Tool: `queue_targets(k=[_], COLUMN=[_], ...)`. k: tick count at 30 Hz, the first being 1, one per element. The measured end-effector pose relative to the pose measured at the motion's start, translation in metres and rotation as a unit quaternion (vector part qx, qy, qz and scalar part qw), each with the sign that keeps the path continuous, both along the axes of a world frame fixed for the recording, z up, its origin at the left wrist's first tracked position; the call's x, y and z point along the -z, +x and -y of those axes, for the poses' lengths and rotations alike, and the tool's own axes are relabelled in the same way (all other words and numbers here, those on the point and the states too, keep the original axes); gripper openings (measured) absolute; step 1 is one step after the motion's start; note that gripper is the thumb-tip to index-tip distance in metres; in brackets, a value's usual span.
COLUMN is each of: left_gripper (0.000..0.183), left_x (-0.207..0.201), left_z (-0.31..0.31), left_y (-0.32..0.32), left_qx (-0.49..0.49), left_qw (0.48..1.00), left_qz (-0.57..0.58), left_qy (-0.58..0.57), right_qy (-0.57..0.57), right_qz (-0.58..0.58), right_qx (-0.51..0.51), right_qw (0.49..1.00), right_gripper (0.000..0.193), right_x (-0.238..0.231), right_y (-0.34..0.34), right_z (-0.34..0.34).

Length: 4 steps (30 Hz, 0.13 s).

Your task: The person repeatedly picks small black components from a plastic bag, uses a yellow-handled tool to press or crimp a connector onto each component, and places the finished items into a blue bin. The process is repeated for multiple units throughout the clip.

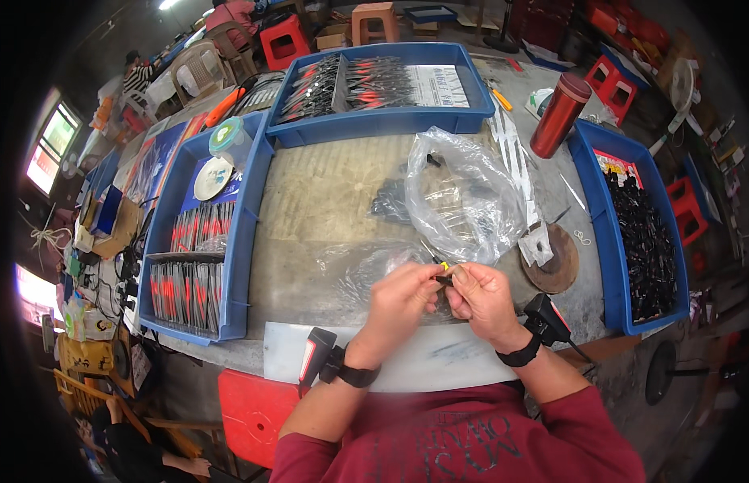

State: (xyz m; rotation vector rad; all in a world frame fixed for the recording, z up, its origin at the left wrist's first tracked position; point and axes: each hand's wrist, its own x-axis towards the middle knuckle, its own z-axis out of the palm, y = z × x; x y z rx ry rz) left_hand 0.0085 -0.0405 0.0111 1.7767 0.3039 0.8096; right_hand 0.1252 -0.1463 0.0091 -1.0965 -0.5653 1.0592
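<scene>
My left hand (400, 299) and my right hand (485, 299) meet near the front of the table, fingers closed in a pinch. Between the fingertips is a small black part (444, 281), mostly covered by the fingers. A small yellow piece (444, 266) shows just above it; whether the two are joined I cannot tell. Right beyond the hands lies a crumpled clear plastic bag (481, 229) with a few dark pieces in or under it. More thin clear film (350, 270) spreads to the left of my hands. A white board (302, 354) lies under my wrists.
Blue trays stand around: a left one (258, 173) and a far one (374, 127) with black-and-red slim pieces, a right one (612, 241) full of small black parts. A red tumbler (561, 115) stands far right, near a round wooden disc (561, 270). A red stool (246, 419) is front left.
</scene>
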Motion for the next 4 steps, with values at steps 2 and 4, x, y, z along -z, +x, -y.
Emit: queue_targets(k=[2, 4], left_gripper=[0.022, 0.023], left_x=[0.0002, 0.0008], left_z=[-0.0007, -0.0006], left_y=[-0.0003, -0.0002], left_qx=[-0.003, -0.004], left_qw=[1.000, 1.000], left_qz=[-0.001, -0.001], left_qy=[-0.004, -0.006], right_qy=[-0.003, -0.005], right_qz=[-0.016, -0.025], right_qx=[0.002, 0.003], right_qw=[1.000, 1.000], right_gripper=[0.025, 0.025], right_x=[-0.0007, -0.0013], right_y=[0.0003, 0.0006], right_z=[-0.0006, -0.0010])
